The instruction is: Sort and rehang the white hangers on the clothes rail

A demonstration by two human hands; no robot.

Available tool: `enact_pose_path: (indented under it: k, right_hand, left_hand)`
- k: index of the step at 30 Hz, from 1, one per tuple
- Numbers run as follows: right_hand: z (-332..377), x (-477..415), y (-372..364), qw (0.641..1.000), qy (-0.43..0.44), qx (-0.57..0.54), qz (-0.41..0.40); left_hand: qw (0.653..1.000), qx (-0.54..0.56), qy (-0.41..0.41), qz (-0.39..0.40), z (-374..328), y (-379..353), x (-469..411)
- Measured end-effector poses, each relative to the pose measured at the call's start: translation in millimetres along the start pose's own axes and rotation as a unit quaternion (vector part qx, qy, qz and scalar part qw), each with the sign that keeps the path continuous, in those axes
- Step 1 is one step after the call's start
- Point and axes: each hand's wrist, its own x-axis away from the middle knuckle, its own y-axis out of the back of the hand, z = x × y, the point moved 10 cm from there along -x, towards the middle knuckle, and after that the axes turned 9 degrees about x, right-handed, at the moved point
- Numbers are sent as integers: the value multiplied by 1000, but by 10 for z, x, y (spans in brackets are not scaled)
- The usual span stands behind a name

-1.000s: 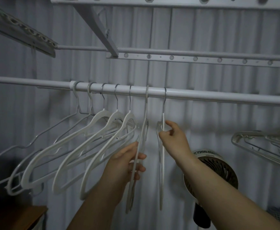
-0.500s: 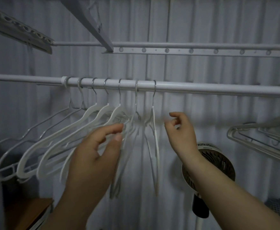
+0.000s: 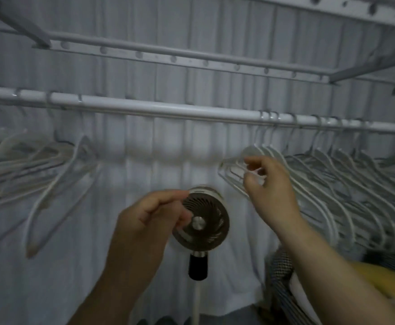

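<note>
A pleated pale curtain (image 3: 145, 141) backs the smooth tubular clothes rail (image 3: 168, 109) that crosses the frame. At right the white hangers (image 3: 332, 184) crowd the rail, and a blurred second group (image 3: 51, 174) hangs at left. A round grilled fan (image 3: 211, 235) stands at centre, partly behind the left hand (image 3: 145, 221), whose fingers are loosely curled and empty. The right hand (image 3: 269, 191) curls its fingers at the end hanger on the right; the blur hides whether they grip it.
</note>
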Motion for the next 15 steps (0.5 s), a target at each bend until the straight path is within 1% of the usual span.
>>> enact_pose_path:
  k: [3, 5, 7, 10, 12, 15]
  right_hand:
    - [-438, -73, 446, 998, -12, 59, -30]
    - [-706, -141, 608, 997, -31, 63, -17]
    - [-940, -202, 649, 996, -72, 38, 23]
    - [-1151, -214, 510, 989, -106, 8, 103]
    - [-1210, -216, 437, 987, -104, 16, 120]
    - [-1232, -197, 361, 986, -96, 10, 133]
  left_hand:
    - [996, 7, 87, 28, 533, -545, 8]
    - [990, 5, 133, 40, 829, -867, 32]
    - [985, 7, 162, 52, 1081, -1142, 41]
    - [980, -5, 183, 72, 1334, -1463, 44]
    - [979, -16, 187, 82, 1415, -1620, 28]
    - [982, -23, 176, 59, 1416, -1728, -34]
